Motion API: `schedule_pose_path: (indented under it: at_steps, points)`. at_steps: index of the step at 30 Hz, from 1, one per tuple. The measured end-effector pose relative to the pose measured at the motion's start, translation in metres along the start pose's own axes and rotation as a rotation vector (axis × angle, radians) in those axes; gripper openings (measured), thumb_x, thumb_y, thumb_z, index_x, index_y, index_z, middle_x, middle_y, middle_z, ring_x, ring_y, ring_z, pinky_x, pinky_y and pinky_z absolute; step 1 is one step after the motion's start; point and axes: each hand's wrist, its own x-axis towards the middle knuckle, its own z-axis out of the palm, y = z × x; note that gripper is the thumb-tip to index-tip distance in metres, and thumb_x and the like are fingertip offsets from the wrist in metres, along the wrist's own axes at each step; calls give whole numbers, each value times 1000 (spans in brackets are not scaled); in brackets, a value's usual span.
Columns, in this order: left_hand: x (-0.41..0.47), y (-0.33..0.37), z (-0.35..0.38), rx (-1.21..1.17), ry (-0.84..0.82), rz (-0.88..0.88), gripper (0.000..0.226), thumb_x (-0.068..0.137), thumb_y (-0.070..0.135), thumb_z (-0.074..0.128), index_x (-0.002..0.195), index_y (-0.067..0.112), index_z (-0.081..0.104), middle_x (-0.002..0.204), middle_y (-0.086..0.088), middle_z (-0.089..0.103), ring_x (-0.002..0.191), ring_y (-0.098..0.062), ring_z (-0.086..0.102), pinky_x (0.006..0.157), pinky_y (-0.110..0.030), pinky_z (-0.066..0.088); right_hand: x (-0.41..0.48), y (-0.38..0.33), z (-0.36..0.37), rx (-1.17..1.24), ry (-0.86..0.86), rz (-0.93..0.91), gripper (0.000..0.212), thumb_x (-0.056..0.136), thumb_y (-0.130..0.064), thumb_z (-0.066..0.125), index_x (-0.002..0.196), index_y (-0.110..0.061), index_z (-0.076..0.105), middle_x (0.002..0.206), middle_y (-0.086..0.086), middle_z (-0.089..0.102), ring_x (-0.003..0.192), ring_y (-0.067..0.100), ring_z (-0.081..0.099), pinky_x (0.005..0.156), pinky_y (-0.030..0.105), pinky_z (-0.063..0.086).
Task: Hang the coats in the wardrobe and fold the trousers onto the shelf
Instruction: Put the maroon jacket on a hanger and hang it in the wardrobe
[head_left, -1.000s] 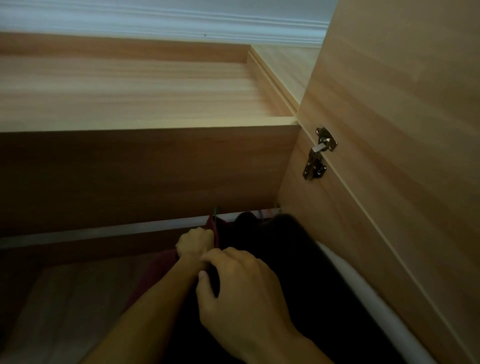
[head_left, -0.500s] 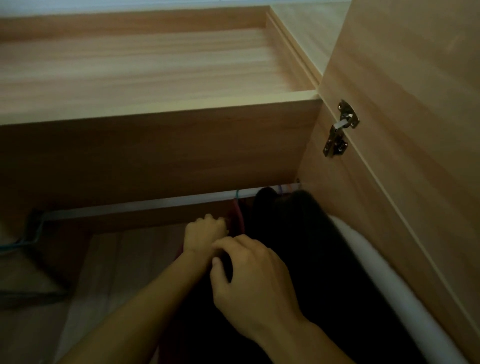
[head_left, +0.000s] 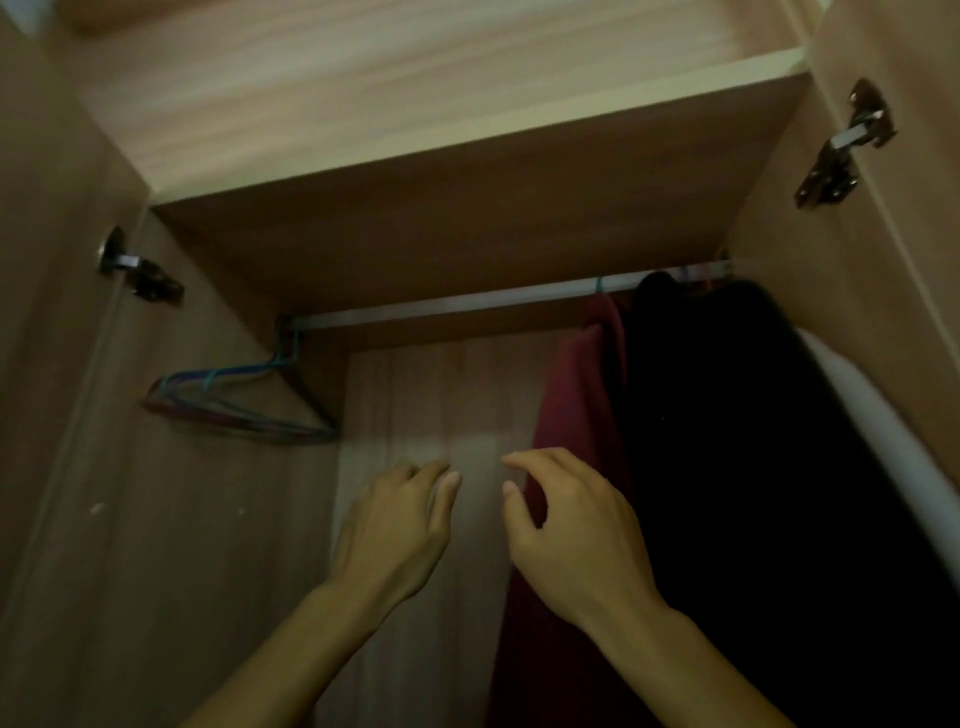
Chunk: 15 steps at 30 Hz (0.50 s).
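Both hands have drawn back off the red coat (head_left: 576, 395). The left hand (head_left: 395, 525) and right hand (head_left: 571, 530) are loosely curled, fingers (head_left: 448, 483) holding nothing. The coat hangs straight down from the rail (head_left: 467, 304), right of centre, nearest the right hand. Spare hangers (head_left: 234, 405) sit upper left.

Single view, head-worn, wide-angle. Camera stands close at the open wardrobe (head_left: 436, 395), facing straight into it and pitched up: the underside of the shelf (head_left: 467, 223) fills the upper middle, the rail (head_left: 467, 304) crosses just below. Left hinge (head_left: 137, 273) and right hinge (head_left: 847, 150) sit at opposite frame edges, so both side walls are in shot. Left hand (head_left: 395, 525) and right hand (head_left: 576, 530) enter from the bottom edge, nearest the lens. Hanging coats (head_left: 727, 415) at right run off the bottom edge.
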Motion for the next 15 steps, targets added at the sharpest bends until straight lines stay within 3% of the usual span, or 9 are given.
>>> schedule_pose_path:
  at_steps: [3,8,13,15]
  points:
    - [-32,-11,-24,101,-53,81,59,91,53,17,117,25,62,100,-2,67,89,-23,63,79,-38,48,-17,-20,5,3,6,19,39,87,-39,42,118,-24,62,116,-9,62,103,10,59,90,31,48]
    - [-98,-26,-65,-3,-64,67,54,92,50,24,114,20,64,98,-5,69,89,-27,64,78,-39,49,-52,-55,16,41,7,57,32,89,-33,49,115,-20,65,113,-4,65,99,14,62,83,33,52]
    - [-204,-45,-105,-174,-116,-5,64,96,54,21,117,11,65,104,-9,69,93,-28,65,85,-44,51,-113,-111,33,133,6,106,25,92,-23,56,114,-18,66,113,-5,65,100,9,60,82,18,44]
    - [-246,-52,-129,-200,-182,-97,62,94,53,24,120,13,63,110,-8,67,100,-26,62,89,-39,47,-138,-141,42,165,-40,122,26,93,-24,55,115,-16,65,114,-3,65,101,9,60,83,17,44]
